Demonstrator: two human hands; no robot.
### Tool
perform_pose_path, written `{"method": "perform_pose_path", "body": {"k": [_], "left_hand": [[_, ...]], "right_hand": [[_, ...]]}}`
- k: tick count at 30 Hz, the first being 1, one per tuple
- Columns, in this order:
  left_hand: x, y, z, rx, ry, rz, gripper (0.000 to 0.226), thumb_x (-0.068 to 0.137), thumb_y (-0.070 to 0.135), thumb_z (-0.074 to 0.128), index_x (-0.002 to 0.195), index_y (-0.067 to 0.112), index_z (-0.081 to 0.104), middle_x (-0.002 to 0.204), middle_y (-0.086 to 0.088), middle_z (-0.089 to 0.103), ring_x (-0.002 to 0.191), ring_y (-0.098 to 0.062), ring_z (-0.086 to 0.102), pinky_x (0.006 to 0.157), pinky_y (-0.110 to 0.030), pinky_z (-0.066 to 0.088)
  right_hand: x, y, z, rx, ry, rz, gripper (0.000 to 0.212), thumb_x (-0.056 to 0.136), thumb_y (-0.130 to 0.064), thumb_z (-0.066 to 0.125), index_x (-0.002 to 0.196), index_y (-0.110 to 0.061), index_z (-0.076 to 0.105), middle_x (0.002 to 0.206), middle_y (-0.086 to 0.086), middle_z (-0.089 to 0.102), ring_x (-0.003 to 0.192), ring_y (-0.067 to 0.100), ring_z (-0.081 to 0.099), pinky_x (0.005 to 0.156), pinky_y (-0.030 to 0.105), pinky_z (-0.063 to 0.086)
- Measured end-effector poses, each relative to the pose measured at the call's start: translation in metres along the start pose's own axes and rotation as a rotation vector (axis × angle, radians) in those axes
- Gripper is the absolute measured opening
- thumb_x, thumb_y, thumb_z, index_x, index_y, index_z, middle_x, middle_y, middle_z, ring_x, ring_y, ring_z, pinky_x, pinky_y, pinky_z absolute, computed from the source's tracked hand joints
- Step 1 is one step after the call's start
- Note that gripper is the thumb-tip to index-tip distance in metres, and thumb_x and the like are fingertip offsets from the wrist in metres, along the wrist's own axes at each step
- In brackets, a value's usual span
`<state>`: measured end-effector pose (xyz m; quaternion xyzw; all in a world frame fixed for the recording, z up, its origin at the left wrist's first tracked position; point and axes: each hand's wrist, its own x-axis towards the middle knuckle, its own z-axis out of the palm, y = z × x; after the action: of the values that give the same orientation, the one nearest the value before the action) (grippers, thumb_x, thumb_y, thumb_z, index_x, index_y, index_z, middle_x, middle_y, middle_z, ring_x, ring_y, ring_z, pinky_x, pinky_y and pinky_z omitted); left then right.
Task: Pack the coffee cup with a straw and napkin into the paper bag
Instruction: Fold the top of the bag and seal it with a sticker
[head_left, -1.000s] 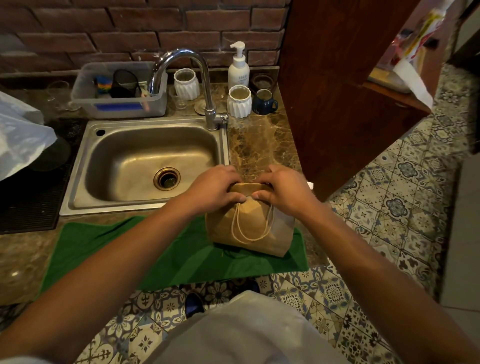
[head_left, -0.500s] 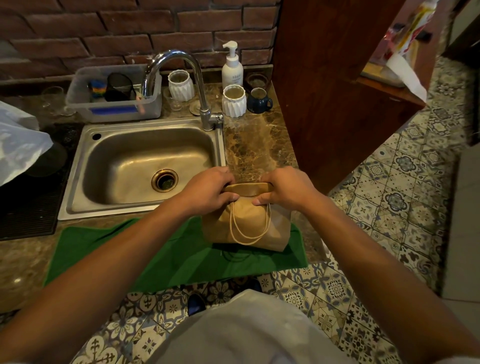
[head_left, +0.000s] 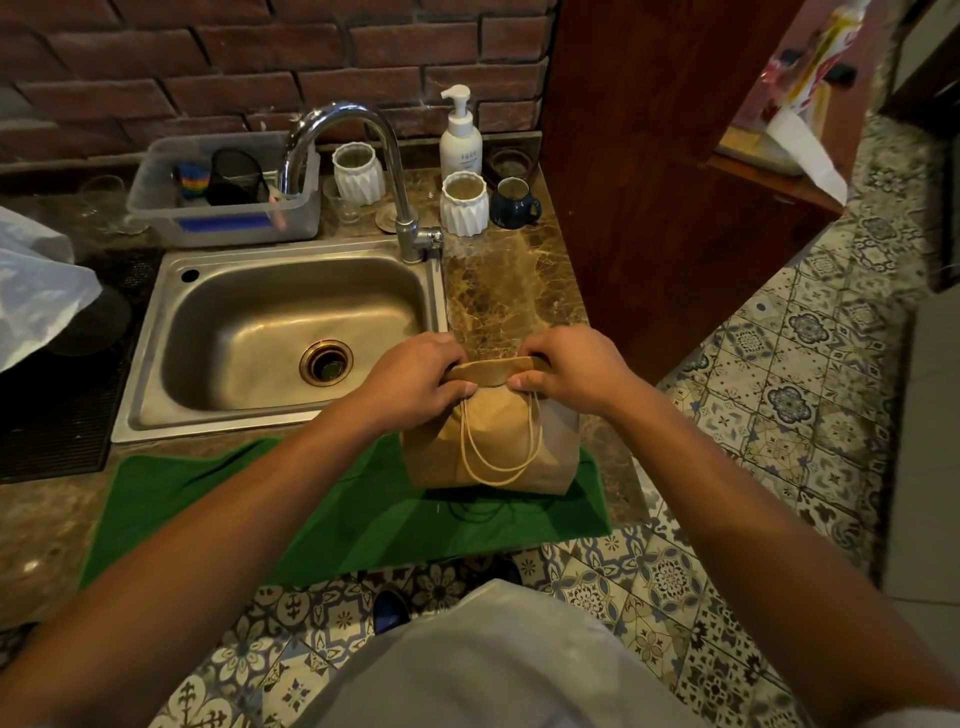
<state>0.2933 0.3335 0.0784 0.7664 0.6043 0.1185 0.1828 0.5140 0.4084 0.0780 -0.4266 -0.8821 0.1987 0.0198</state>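
So, paper bag (head_left: 491, 441) standing upright on the right end of a green cloth (head_left: 291, 514), near edge of the marble counter (head_left: 511, 291). Top folded over into a flat strip, pinched at both ends. Left hand (head_left: 415, 376) clamped on the left end of that fold, fingers curled over the far side and thumb on the near side. Right hand (head_left: 566, 369) doing the same on the right end, closed tight on the paper. Bag sitting directly under and between both hands, twine handles (head_left: 498, 447) dangling in loops down the near face. Can't tell what's inside, contents totally hidden.

Just left and a bit farther: steel sink (head_left: 280, 332) with a chrome faucet (head_left: 363, 156) arching over it. Far along the brick wall: soap pump bottle (head_left: 460, 135), two white ribbed cups (head_left: 464, 203), a dark mug (head_left: 514, 201), and a clear plastic bin (head_left: 223, 192) on the left. Dark wooden cabinet (head_left: 660, 182) right of the counter, patterned tile floor (head_left: 779, 415) below.
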Motion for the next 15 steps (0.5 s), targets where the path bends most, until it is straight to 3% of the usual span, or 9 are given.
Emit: {"method": "perform_pose_path", "body": {"k": [6, 12, 15], "left_hand": [[0.002, -0.004, -0.002, -0.067, 0.008, -0.003, 0.024, 0.086, 0.043, 0.073, 0.095, 0.022, 0.065, 0.092, 0.009, 0.052, 0.086, -0.011, 0.049, 0.070, -0.030, 0.037], [0.001, -0.004, 0.003, -0.169, 0.070, -0.070, 0.022, 0.087, 0.039, 0.073, 0.093, 0.018, 0.072, 0.089, 0.004, 0.059, 0.085, -0.015, 0.056, 0.073, -0.038, 0.049], [0.002, -0.004, 0.005, -0.186, 0.067, -0.103, 0.020, 0.087, 0.038, 0.073, 0.093, 0.019, 0.072, 0.089, 0.004, 0.060, 0.084, -0.015, 0.057, 0.075, -0.039, 0.049]], "right_hand": [[0.001, 0.004, 0.000, 0.058, 0.026, 0.038, 0.026, 0.087, -0.052, 0.074, 0.089, -0.025, 0.074, 0.076, -0.007, 0.067, 0.075, 0.016, 0.060, 0.062, 0.036, 0.047], [0.003, 0.006, -0.002, 0.075, 0.010, 0.085, 0.030, 0.082, -0.058, 0.077, 0.087, -0.029, 0.074, 0.075, -0.009, 0.067, 0.075, 0.015, 0.063, 0.064, 0.037, 0.049], [-0.002, 0.015, -0.004, 0.252, 0.023, 0.100, 0.043, 0.079, -0.062, 0.078, 0.105, -0.028, 0.076, 0.093, -0.010, 0.073, 0.086, 0.010, 0.066, 0.072, 0.034, 0.055]]}}
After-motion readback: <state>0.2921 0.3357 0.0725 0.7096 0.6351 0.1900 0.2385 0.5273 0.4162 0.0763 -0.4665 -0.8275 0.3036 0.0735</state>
